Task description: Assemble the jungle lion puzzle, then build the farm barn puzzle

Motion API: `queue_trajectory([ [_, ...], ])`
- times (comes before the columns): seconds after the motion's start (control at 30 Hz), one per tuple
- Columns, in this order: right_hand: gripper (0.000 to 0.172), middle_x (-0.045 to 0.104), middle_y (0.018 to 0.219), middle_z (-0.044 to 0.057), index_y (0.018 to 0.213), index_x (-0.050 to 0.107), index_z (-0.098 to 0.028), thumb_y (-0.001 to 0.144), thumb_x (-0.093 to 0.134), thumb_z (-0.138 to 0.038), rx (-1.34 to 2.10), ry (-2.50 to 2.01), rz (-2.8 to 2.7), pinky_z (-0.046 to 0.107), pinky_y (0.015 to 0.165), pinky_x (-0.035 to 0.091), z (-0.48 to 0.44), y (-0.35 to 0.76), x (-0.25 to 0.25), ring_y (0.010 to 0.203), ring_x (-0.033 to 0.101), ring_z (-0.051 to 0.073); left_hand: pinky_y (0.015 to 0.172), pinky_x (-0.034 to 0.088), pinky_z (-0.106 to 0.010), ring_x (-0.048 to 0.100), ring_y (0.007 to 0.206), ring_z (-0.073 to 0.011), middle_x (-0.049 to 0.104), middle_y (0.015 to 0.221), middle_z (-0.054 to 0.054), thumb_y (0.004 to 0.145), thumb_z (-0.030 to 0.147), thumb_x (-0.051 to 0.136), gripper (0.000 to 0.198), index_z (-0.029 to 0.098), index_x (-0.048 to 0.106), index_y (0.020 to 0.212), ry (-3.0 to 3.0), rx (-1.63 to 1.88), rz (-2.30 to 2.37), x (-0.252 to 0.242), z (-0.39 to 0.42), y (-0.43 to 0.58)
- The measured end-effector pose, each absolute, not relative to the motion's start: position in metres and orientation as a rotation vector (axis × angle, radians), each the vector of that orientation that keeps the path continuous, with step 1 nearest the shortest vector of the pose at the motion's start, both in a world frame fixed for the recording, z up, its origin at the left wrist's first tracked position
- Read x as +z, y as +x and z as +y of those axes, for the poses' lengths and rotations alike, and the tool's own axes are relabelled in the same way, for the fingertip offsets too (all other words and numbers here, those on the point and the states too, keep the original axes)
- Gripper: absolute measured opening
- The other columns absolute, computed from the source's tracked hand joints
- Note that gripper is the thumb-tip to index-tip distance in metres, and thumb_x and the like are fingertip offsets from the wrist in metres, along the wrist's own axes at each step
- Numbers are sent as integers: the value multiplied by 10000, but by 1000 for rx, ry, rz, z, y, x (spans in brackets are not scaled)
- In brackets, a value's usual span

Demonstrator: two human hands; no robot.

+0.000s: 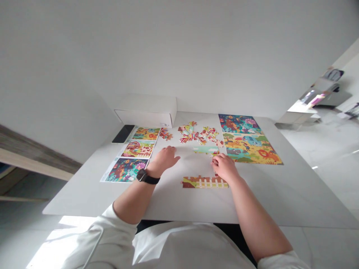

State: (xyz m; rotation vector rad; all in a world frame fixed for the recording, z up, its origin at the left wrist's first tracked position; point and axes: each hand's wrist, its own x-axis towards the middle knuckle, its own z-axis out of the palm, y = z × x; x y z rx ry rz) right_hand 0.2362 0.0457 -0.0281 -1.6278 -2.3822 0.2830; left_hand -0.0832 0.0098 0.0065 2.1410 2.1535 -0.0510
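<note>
My left hand [164, 159], a black watch on its wrist, rests flat on the white table [280, 194] with fingers stretched out and nothing in it. My right hand [223, 166] is curled, its fingertips pinched on a small puzzle piece [215, 152] near a joined light-blue strip [206, 149]. Just in front of my right hand lies a joined bottom row with a white fence [204, 182]. A heap of loose puzzle pieces [199, 134] lies beyond both hands.
Two finished puzzles [246, 140] lie at the right. A sheet with three reference pictures [131, 155] lies at the left, a black phone [123, 133] and a white box [147, 110] behind it. A few loose pieces [165, 133] sit beside the sheet. The wall is behind.
</note>
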Motion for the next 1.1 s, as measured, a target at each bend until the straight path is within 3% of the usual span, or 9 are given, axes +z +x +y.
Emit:
queue_trajectory([
  [0.2,122,766,1171,92,1060,818,-259,999,713,-273,268,-1573,-2334,403,961,498,49,239,-37,1061,707,277,1141,522,-497,623,1390,-374,615,1565,-169,1047,419,625,527,229,607,1538,2254,169,2101,-3,33,-52],
  [0.3,124,773,1170,90,1063,817,-261,995,713,-260,268,-1557,-2310,402,965,502,50,240,-39,1066,714,275,1229,452,-528,553,1481,-359,564,1641,-133,1064,449,598,524,286,594,1561,2350,293,1996,-11,48,-41],
  [0.4,131,779,1180,86,1077,814,-264,992,715,-251,265,-1572,-2301,398,977,500,51,239,-39,1083,719,276,1292,364,-576,499,1535,-362,577,1640,-129,1082,466,561,550,292,548,1603,2323,367,2019,-22,58,-42],
  [0.53,129,785,1180,81,1061,811,-261,992,704,-243,245,-1581,-2301,395,977,501,50,239,-39,1078,719,277,1310,311,-622,565,1454,-393,640,1550,-172,1077,470,555,541,239,591,1565,2226,376,2180,-32,62,-56],
  [0.73,145,793,1087,81,1020,803,-262,972,671,-224,223,-1512,-2202,395,934,524,52,240,-44,995,724,270,1323,330,-564,559,1464,-373,667,1515,-166,1062,447,585,501,215,642,1502,2241,496,2208,-36,67,-65],
  [0.9,213,804,1018,82,937,765,-257,984,558,-257,291,-1309,-1965,393,919,556,67,240,-44,968,738,264,1265,425,-518,594,1438,-329,680,1524,-132,1086,391,534,447,229,651,1486,2342,564,2012,-29,100,-60],
  [1.1,217,799,959,79,893,739,-261,978,555,-337,369,-1250,-1792,393,888,587,76,235,-40,933,740,264,1314,367,-490,547,1512,-305,682,1539,-138,1067,299,521,455,198,655,1490,2389,409,1943,-21,156,-57],
])
